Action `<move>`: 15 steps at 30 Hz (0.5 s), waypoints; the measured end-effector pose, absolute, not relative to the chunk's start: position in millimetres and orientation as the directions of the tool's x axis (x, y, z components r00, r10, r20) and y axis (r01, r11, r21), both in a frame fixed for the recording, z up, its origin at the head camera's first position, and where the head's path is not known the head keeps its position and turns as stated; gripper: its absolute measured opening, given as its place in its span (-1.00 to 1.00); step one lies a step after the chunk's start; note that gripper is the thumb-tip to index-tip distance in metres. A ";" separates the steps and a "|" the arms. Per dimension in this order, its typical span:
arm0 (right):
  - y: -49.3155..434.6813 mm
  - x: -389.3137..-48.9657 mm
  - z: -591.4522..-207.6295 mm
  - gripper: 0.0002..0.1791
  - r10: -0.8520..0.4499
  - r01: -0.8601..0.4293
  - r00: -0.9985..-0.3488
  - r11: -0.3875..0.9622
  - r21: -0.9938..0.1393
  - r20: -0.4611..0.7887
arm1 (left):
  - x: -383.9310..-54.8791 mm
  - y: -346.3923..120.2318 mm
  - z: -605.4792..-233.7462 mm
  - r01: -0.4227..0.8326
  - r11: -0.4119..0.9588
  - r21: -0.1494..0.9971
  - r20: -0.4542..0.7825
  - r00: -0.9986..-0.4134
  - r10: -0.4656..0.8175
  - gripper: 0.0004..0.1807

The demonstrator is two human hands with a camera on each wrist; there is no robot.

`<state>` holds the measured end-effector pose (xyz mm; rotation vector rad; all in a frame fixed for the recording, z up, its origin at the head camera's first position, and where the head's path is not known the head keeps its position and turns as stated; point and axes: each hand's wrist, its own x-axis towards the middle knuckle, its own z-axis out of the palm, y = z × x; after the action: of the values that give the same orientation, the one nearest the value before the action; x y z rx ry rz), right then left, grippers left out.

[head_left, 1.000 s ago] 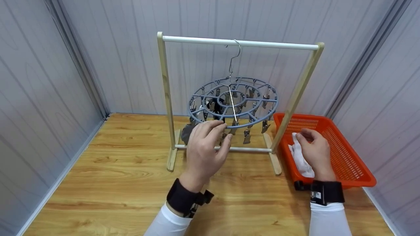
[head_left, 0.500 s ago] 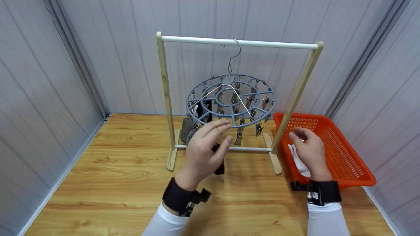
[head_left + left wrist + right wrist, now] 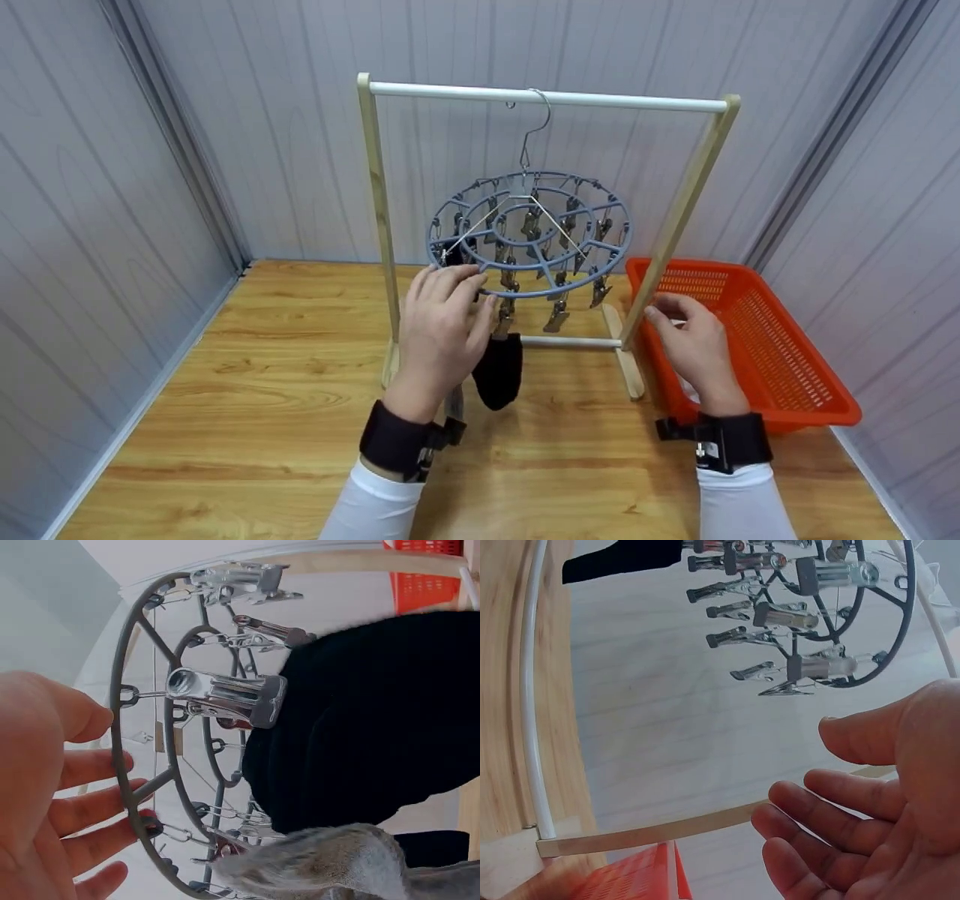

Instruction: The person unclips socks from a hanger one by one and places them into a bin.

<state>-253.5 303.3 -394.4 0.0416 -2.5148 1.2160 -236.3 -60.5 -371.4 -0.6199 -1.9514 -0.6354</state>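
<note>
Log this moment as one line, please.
left hand: touching round hanger | right hand: holding nothing | black cloth: clipped on hanger | orange basket: beside rack

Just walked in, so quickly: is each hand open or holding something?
Left hand: open, seemingly touching the round hanger's rim.
Right hand: open, holding nothing.

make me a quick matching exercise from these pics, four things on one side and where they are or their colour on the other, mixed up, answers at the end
1. round clip hanger
2. plastic basket
3. black cloth
4. left hand

A. hangs below the hanger's ring
B. touches the hanger's outer rim
C. orange-red
D. hooked over the white top bar

Right pairs: 1-D, 2-C, 3-A, 4-B
</note>
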 end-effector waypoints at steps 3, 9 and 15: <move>300.6 -253.5 -395.1 -0.47 0.113 -0.163 -0.951 0.605 -0.779 0.287 | -235.5 -57.2 -371.5 0.662 0.730 0.171 0.895 -0.414 0.166 -0.74; 290.9 -256.3 -396.5 -0.48 0.080 -0.149 -0.966 0.605 -0.782 0.246 | -232.8 -52.3 -370.4 0.685 0.711 0.159 0.890 -0.411 0.197 -0.75; 278.8 -259.1 -402.7 -0.49 -0.060 -0.240 -0.968 0.521 -0.819 0.245 | -230.6 -46.6 -369.4 0.723 0.675 0.145 0.898 -0.383 0.216 -0.73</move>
<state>-259.1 278.8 -402.7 0.2566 -2.5738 1.4294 -230.6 -46.6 -369.4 -0.7324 -1.9283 -0.6629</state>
